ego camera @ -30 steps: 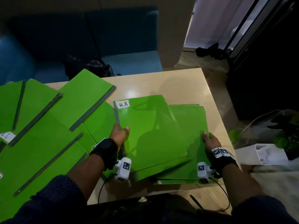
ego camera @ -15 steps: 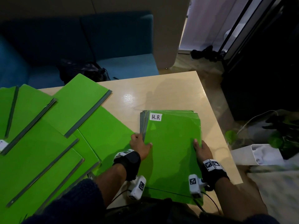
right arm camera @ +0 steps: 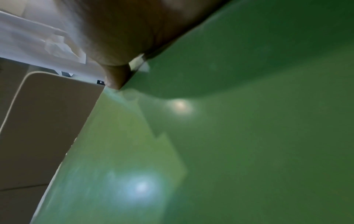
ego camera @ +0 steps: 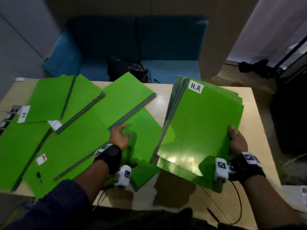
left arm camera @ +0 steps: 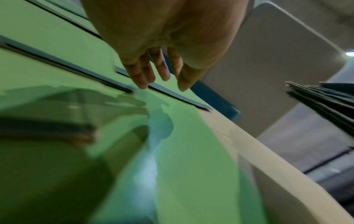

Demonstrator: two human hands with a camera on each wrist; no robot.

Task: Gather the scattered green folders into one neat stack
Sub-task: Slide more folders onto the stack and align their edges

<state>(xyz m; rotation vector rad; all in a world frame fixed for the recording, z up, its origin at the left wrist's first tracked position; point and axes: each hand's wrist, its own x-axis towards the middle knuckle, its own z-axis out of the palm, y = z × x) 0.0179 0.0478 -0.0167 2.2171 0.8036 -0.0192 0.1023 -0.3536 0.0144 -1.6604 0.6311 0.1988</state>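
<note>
A stack of green folders [ego camera: 201, 128], topped by one labelled "H.R", is lifted and tilted above the right side of the table. My right hand [ego camera: 236, 141] grips its right edge, thumb on top; in the right wrist view that thumb presses the green cover [right arm camera: 239, 136]. Several more green folders [ego camera: 69, 130] with grey spines lie overlapping across the left half of the table. My left hand [ego camera: 120, 135] hovers open over them, fingers spread near a grey spine [left arm camera: 172, 95], holding nothing.
The light wooden table [ego camera: 259, 130] ends close to my right hand. A blue sofa [ego camera: 132, 47] with a black bag [ego camera: 126, 67] stands behind it. A white bin [ego camera: 297, 196] sits on the floor at the right.
The stack has been raised and tilted off the table by the right hand. The left hand let go of it and moved left over the scattered folders.
</note>
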